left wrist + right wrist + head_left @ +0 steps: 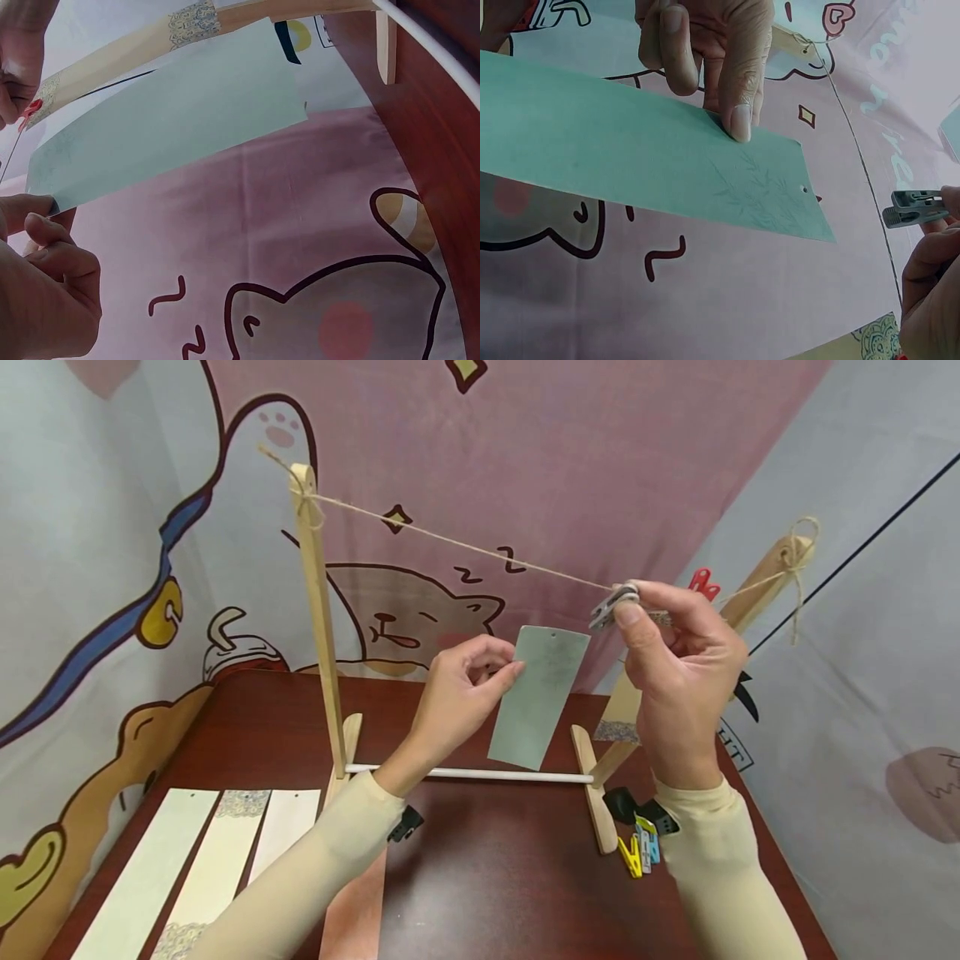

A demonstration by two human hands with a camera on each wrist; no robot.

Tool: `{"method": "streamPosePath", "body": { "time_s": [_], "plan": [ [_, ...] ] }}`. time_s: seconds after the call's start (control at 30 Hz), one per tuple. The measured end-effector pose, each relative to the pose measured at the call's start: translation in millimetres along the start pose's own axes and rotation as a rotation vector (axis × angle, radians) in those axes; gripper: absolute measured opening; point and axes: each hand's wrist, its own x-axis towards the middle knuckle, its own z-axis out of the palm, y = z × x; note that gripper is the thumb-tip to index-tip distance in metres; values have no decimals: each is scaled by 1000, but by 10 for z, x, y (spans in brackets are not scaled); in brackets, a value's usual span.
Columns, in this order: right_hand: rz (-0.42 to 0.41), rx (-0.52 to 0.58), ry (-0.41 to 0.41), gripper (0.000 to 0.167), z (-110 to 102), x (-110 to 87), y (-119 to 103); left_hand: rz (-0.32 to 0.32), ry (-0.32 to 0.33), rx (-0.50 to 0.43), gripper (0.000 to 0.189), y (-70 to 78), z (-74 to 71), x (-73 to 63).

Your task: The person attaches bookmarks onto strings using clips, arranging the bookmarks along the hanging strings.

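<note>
My left hand pinches a pale green paper bookmark at its left edge, between thumb and fingers. The bookmark hangs in the air below the twine, its small punched hole at the upper end; the right wrist view shows a faint bamboo print near that hole. Up and to the right, my right hand grips a grey clothespin between thumb and index finger, right beside the twine. A gap separates clothespin and bookmark. Behind my right hand, a cream patterned bookmark hangs near a red clothespin.
The twine runs between two wooden posts joined low down by a white rod. Several paper bookmarks lie on the dark table at left, with a reddish one nearer the middle. Yellow and blue clothespins lie at right.
</note>
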Motion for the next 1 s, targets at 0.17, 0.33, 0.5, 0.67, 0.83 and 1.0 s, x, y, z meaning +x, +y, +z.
{"method": "streamPosePath", "body": {
  "time_s": [0.17,0.33,0.5,0.67,0.83,1.0],
  "plan": [
    [-3,23,5,21,27,45,3,21,5,0,8,13,11,36],
    [-5,13,15,22,66,102,9,32,5,3,7,41,23,76],
    [-6,21,42,21,113,156,32,33,-1,6,8,80,21,111],
    [-2,9,66,20,154,197,52,26,6,7,7,106,21,144],
    [-6,25,83,20,176,206,28,19,7,6,7,105,32,175],
    [19,19,80,20,184,217,43,20,8,-9,7,120,40,205]
  ]
}}
